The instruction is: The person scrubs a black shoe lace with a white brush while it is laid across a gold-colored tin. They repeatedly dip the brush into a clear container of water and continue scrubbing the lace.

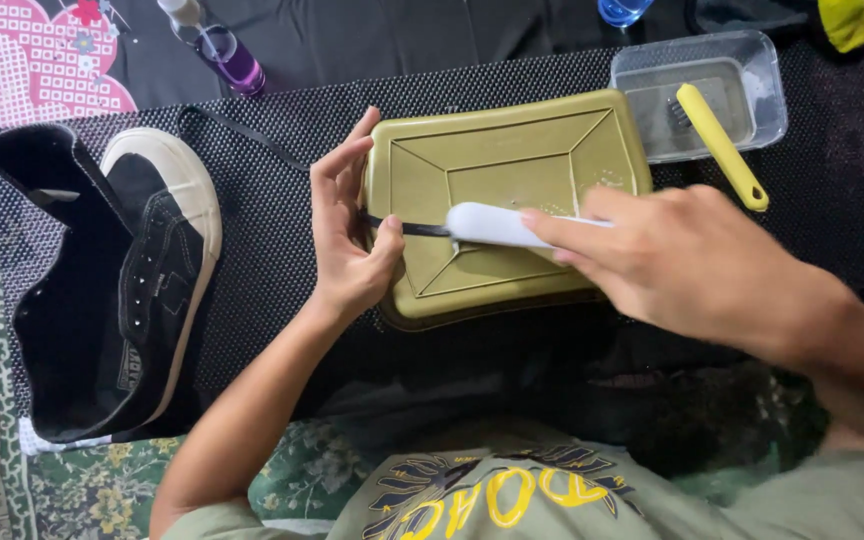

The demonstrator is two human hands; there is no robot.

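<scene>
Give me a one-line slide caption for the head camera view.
Left hand pins a black shoelace on an upturned olive tray; right hand scrubs it with a white brush.

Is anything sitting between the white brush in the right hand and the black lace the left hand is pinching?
Nothing visible. The white brush in the right hand already meets the black lace on the olive tray, beside the left hand.

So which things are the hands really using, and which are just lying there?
In use:
- left hand pinching a black shoelace
- right hand holding a white brush
- olive upturned tub under the lace

Lying about:
- black shoe
- yellow brush in a clear tray
- purple bottle
</scene>
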